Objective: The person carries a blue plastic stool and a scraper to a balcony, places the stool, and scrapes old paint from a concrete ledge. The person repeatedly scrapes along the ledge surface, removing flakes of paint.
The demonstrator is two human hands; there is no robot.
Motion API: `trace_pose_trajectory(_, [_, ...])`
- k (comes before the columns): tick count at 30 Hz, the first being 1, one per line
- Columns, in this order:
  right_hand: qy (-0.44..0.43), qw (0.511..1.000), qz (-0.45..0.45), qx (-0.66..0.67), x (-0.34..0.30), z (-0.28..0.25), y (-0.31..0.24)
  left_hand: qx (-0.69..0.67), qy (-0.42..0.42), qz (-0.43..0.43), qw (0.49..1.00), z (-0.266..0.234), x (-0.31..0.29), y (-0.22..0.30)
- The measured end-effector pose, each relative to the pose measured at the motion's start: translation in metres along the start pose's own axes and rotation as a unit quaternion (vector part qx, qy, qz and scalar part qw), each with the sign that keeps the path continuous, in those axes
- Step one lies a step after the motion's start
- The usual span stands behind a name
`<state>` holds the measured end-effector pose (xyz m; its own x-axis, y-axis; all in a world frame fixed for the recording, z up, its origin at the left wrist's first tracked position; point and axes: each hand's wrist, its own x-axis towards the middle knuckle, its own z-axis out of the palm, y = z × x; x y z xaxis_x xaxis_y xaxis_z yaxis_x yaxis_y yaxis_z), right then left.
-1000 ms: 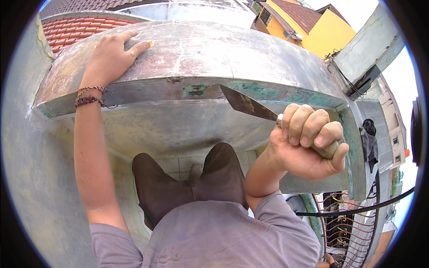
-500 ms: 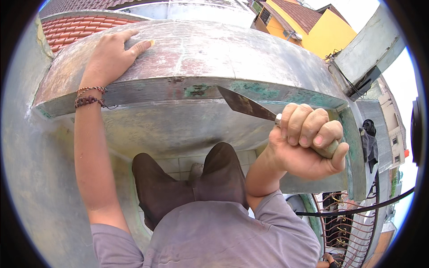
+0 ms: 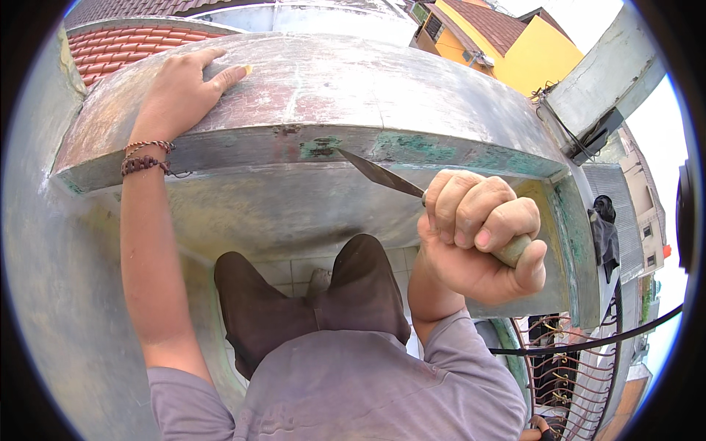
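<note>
My right hand [image 3: 482, 231] is wrapped round the handle of a scraper [image 3: 379, 175], whose flat, dark metal blade points left and away from me. The blade's tip lies at the front edge [image 3: 243, 149] of a weathered concrete ledge, beside a patch of flaking green and dark paint [image 3: 321, 147]. Whether the tip touches the concrete I cannot tell. On the worn top of the ledge [image 3: 316, 81], my left hand [image 3: 176, 92] rests flat with its fingers stretched out. Braided bracelets circle the left wrist.
A concrete wall [image 3: 59, 264] rises on my left. To the right are a pillar [image 3: 607, 66] with loose cables, a hanging black cloth [image 3: 604, 239], a black cable [image 3: 588, 345] and a curved metal railing [image 3: 570, 382]. Tiled roofs and a yellow house [image 3: 540, 55] stand beyond the ledge.
My right hand and the scraper have moved left, bringing the blade tip to the green paint patch. The blade now shows narrower. My left hand stays in place.
</note>
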<state>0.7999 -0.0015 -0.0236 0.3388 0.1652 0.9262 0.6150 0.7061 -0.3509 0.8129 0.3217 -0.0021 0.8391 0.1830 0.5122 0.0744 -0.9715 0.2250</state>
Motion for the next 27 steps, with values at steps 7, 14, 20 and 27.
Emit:
trace_pose_trajectory(7, [-0.019,0.999,0.045,-0.02,-0.007,0.001,0.012,0.005,-0.001,-0.001,1.0,0.001,0.001,0.0])
trace_pose_trajectory(14, [-0.035,0.997,-0.062,0.003,0.007,-0.013,-0.014,0.005,0.018,0.008,1.0,0.005,0.001,-0.002])
trace_pose_trajectory(20, [-0.081,0.996,-0.026,-0.018,0.01,-0.012,-0.006,-0.006,0.009,-0.003,1.0,0.002,-0.002,0.0])
trace_pose_trajectory(27, [-0.11,0.99,-0.05,-0.071,0.007,-0.001,-0.003,-0.007,0.014,0.007,1.0,0.0,-0.002,-0.001])
